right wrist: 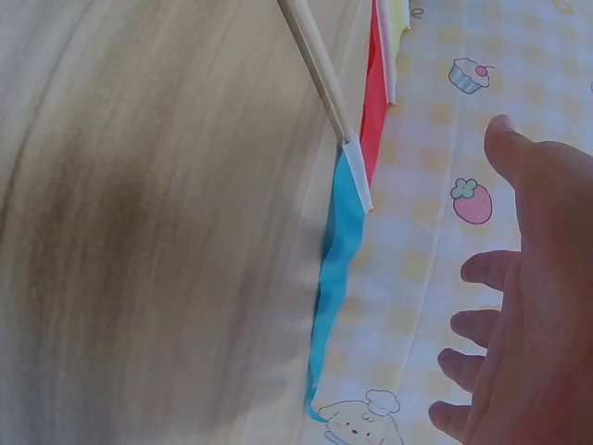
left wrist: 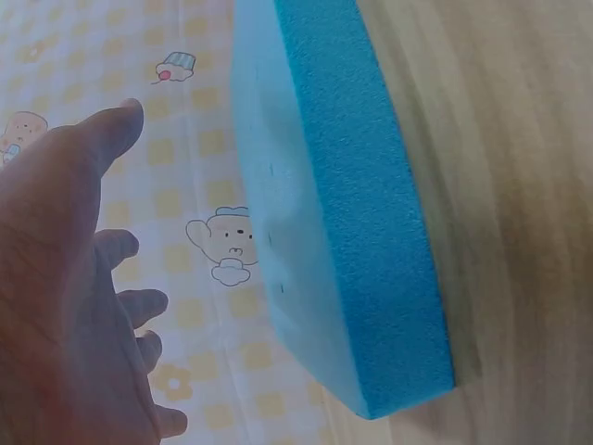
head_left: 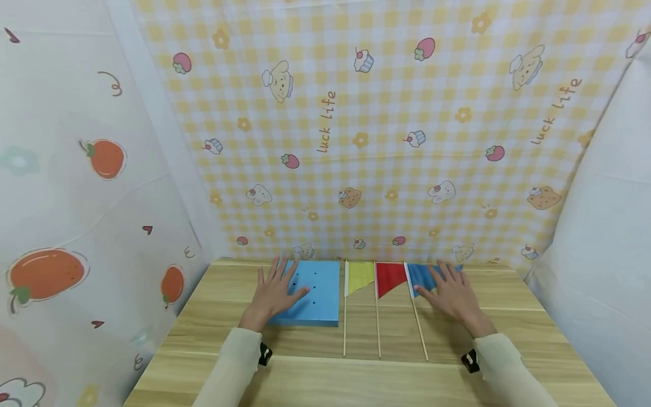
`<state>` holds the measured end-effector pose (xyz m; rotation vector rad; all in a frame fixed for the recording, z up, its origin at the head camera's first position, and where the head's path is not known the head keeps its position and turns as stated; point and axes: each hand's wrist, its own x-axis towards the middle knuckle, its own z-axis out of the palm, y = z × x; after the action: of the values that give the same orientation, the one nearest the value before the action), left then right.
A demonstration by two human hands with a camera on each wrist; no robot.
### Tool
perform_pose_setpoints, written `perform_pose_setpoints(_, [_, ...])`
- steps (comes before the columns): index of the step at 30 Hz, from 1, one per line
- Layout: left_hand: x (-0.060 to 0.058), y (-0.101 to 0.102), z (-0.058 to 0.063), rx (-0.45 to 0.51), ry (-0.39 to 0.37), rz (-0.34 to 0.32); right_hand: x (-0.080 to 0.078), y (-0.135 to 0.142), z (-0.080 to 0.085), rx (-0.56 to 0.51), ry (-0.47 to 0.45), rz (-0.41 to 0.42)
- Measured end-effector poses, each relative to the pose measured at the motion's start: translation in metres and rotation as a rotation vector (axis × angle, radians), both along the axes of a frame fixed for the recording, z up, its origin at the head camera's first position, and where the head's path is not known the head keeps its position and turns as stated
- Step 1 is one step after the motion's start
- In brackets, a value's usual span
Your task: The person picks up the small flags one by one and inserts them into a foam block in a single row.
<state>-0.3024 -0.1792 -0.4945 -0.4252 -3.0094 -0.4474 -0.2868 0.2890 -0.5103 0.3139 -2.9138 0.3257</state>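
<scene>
My left hand [head_left: 274,292], fingers spread, is over the left part of a blue foam block [head_left: 325,288] dotted with several small holes. In the left wrist view a gap shows between that hand and the foam block [left wrist: 371,232]. Three small flags on thin wooden sticks lie side by side to the right of the block: a yellow flag [head_left: 359,276], a red flag [head_left: 390,277] and a blue flag [head_left: 420,277]. Fingers spread, my right hand [head_left: 454,292] hovers over the blue flag and hides part of it. The right wrist view shows this hand apart from the blue flag [right wrist: 338,250].
Everything lies on a wood-grain table [head_left: 305,373]. A yellow checked cloth [head_left: 386,169] with cartoon prints hangs along its back edge. White cloths hang at the left [head_left: 61,215] and the right [head_left: 600,226]. A black strap shows at each wrist.
</scene>
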Motion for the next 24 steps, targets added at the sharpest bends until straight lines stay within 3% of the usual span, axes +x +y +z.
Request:
perform_pose_setpoints(7, [0.007,-0.003,-0.006,-0.027,-0.004,-0.017,0.005,-0.004,-0.005,-0.046,-0.002,0.012])
perform_pose_setpoints(24, [0.029,-0.006,-0.029,0.051,0.019,-0.081,0.011,-0.016,-0.027,-0.201,-0.101,0.002])
